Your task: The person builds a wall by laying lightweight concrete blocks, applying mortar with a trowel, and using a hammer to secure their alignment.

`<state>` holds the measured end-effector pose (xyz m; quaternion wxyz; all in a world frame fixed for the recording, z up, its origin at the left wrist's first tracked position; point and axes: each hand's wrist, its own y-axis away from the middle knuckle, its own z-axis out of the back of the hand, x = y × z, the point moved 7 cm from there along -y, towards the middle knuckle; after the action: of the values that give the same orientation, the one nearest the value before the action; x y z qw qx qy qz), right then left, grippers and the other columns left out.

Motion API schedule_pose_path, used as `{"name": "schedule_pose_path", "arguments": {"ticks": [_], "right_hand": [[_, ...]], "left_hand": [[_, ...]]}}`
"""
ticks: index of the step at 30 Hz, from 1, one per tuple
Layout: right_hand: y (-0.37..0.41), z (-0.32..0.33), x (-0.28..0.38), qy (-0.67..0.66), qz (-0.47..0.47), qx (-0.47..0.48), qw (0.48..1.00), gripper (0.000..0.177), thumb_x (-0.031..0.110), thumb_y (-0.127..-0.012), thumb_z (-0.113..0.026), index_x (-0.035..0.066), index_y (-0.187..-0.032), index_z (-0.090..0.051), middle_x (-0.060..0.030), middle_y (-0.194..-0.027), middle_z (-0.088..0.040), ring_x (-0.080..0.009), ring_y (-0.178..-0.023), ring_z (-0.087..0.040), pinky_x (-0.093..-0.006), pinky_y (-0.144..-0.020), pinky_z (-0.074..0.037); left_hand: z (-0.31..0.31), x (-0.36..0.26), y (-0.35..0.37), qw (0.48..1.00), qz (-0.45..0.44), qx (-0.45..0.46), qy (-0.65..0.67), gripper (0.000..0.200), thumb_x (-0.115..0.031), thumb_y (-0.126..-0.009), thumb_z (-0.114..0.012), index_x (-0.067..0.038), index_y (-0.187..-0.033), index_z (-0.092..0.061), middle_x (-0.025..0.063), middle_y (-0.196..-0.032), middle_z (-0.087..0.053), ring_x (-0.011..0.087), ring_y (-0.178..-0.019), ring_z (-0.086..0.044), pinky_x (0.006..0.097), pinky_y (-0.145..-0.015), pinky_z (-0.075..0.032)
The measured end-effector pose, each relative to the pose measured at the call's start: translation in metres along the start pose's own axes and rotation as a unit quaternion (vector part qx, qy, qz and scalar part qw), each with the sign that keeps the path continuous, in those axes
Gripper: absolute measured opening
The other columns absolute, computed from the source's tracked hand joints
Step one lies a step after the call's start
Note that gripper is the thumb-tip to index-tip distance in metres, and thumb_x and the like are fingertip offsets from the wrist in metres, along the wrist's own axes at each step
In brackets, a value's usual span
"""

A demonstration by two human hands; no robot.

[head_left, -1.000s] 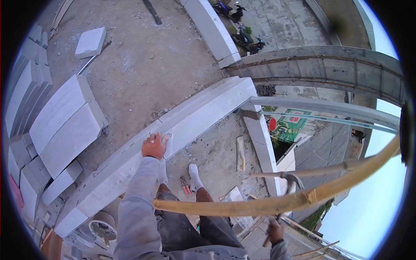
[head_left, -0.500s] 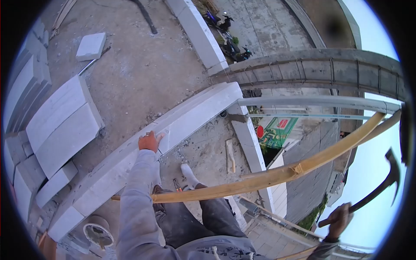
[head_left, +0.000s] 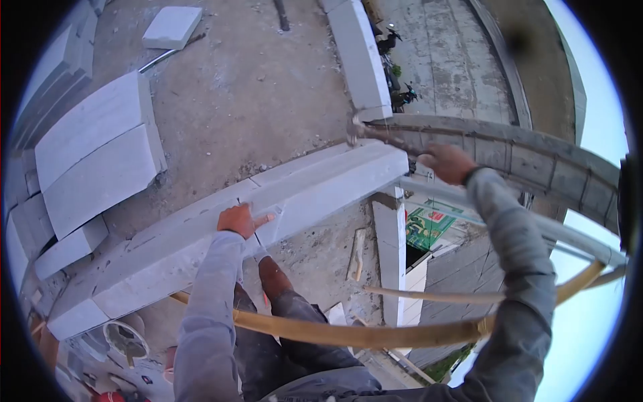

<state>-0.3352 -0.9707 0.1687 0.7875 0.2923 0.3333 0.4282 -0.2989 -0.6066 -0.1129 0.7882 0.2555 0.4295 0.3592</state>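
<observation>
My right hand (head_left: 447,163) is closed round the handle of a claw hammer (head_left: 395,141). Its blurred head is at the far right end of a row of pale blocks (head_left: 321,181), overlapping the row's end in this view. Lower down the row, my left hand (head_left: 238,220) rests on top of the blocks, thumb stretched out to the right and fingers over the far side. Just beside that thumb, a thin dark line marks a joint between two blocks.
Bamboo poles (head_left: 375,335) cross in front of my legs. Stacked pale blocks (head_left: 97,151) stand left, with a loose block (head_left: 172,27) beyond. A bucket (head_left: 126,340) sits lower left. A concrete beam with exposed bars (head_left: 509,157) spans a drop on the right.
My right hand has swung the hammer from far lower right, up and left to the end of the block row. My left hand stays on the blocks. The view has shifted.
</observation>
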Motion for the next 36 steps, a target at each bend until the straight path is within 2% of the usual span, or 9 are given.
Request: {"name": "schedule_pose_path", "arguments": {"ticks": [6, 7, 8, 11, 13, 19, 25, 31, 36], "right_hand": [[-0.173, -0.126, -0.042, 0.056, -0.049, 0.088, 0.993, 0.039, 0.028, -0.088, -0.046, 0.001, -0.115, -0.055, -0.0208, -0.113, -0.059, -0.0364, -0.11, -0.055, -0.0446, -0.094, -0.042], [-0.167, -0.114, -0.027, 0.011, -0.07, 0.057, 0.996, 0.029, 0.023, -0.089, -0.043, 0.009, -0.107, -0.06, -0.0175, -0.102, -0.063, -0.0343, -0.101, -0.059, -0.0449, -0.087, -0.045], [-0.175, -0.121, -0.028, 0.01, -0.071, 0.062, 0.995, 0.029, 0.023, -0.089, -0.043, 0.009, -0.107, -0.06, -0.0175, -0.102, -0.063, -0.0343, -0.101, -0.059, -0.0449, -0.087, -0.045], [-0.188, -0.131, -0.035, 0.029, -0.095, 0.07, 0.993, 0.032, 0.022, -0.09, -0.04, 0.013, -0.115, -0.057, -0.0177, -0.105, -0.063, -0.0339, -0.102, -0.058, -0.0436, -0.088, -0.045], [-0.194, -0.132, -0.039, 0.069, -0.12, 0.096, 0.986, 0.032, 0.021, -0.088, -0.043, 0.016, -0.116, -0.058, -0.0101, -0.116, -0.061, -0.0295, -0.109, -0.057, -0.0413, -0.092, -0.045], [-0.19, -0.114, -0.029, -0.001, -0.105, 0.02, 0.994, 0.031, 0.02, -0.088, -0.044, 0.015, -0.114, -0.059, -0.011, -0.111, -0.063, -0.0296, -0.108, -0.058, -0.041, -0.091, -0.045], [-0.204, -0.142, -0.028, 0.044, -0.133, 0.114, 0.984, 0.031, 0.02, -0.088, -0.043, 0.015, -0.115, -0.059, -0.0119, -0.111, -0.063, -0.0305, -0.106, -0.058, -0.0418, -0.09, -0.046], [-0.193, -0.13, -0.024, -0.006, -0.104, 0.042, 0.994, 0.033, 0.024, -0.088, -0.045, 0.016, -0.117, -0.058, -0.011, -0.112, -0.062, -0.0301, -0.107, -0.058, -0.0422, -0.089, -0.046], [-0.192, -0.132, -0.021, 0.023, -0.118, 0.087, 0.989, 0.033, 0.025, -0.088, -0.045, 0.018, -0.117, -0.058, -0.0118, -0.111, -0.063, -0.0314, -0.106, -0.058, -0.0431, -0.09, -0.045]], "left_hand": [[-0.001, 0.003, -0.01, 0.999, -0.02, -0.019, 0.029, 0.085, -0.073, -0.072, -0.051, 0.001, -0.115, -0.057, 0.019, -0.11, -0.062, 0.0314, -0.101, -0.06, 0.0406, -0.085, -0.048], [-0.003, 0.003, -0.011, 0.999, -0.016, -0.008, 0.036, 0.086, -0.073, -0.072, -0.052, 0.001, -0.116, -0.056, 0.0189, -0.114, -0.06, 0.031, -0.104, -0.059, 0.04, -0.087, -0.047], [-0.005, 0.005, -0.015, 0.999, -0.016, -0.003, 0.036, 0.086, -0.073, -0.072, -0.052, 0.001, -0.116, -0.056, 0.0189, -0.114, -0.06, 0.031, -0.104, -0.059, 0.04, -0.087, -0.047], [-0.008, 0.003, -0.014, 0.999, -0.026, -0.026, 0.029, 0.086, -0.07, -0.073, -0.053, 0.0, -0.123, -0.053, 0.019, -0.123, -0.055, 0.0311, -0.109, -0.057, 0.0395, -0.091, -0.045], [-0.004, 0.004, -0.015, 0.999, -0.012, -0.004, 0.039, 0.087, -0.069, -0.073, -0.055, 0.001, -0.123, -0.052, 0.0197, -0.125, -0.054, 0.0302, -0.115, -0.053, 0.0381, -0.095, -0.043], [-0.006, 0.005, -0.017, 0.999, -0.012, -0.01, 0.04, 0.088, -0.069, -0.072, -0.056, 0.002, -0.124, -0.051, 0.0202, -0.125, -0.053, 0.0302, -0.116, -0.052, 0.038, -0.096, -0.043], [-0.006, 0.006, -0.016, 0.999, -0.003, -0.012, 0.039, 0.086, -0.068, -0.073, -0.056, 0.002, -0.123, -0.052, 0.0199, -0.124, -0.054, 0.0302, -0.115, -0.053, 0.0381, -0.096, -0.042], [-0.006, 0.005, -0.016, 0.999, -0.005, -0.009, 0.038, 0.086, -0.068, -0.073, -0.056, 0.002, -0.122, -0.052, 0.02, -0.124, -0.054, 0.0307, -0.115, -0.053, 0.0382, -0.096, -0.042], [-0.008, 0.004, -0.016, 0.999, -0.005, -0.013, 0.038, 0.085, -0.068, -0.074, -0.056, 0.002, -0.122, -0.052, 0.0197, -0.124, -0.054, 0.0304, -0.115, -0.053, 0.0382, -0.096, -0.042]]}}
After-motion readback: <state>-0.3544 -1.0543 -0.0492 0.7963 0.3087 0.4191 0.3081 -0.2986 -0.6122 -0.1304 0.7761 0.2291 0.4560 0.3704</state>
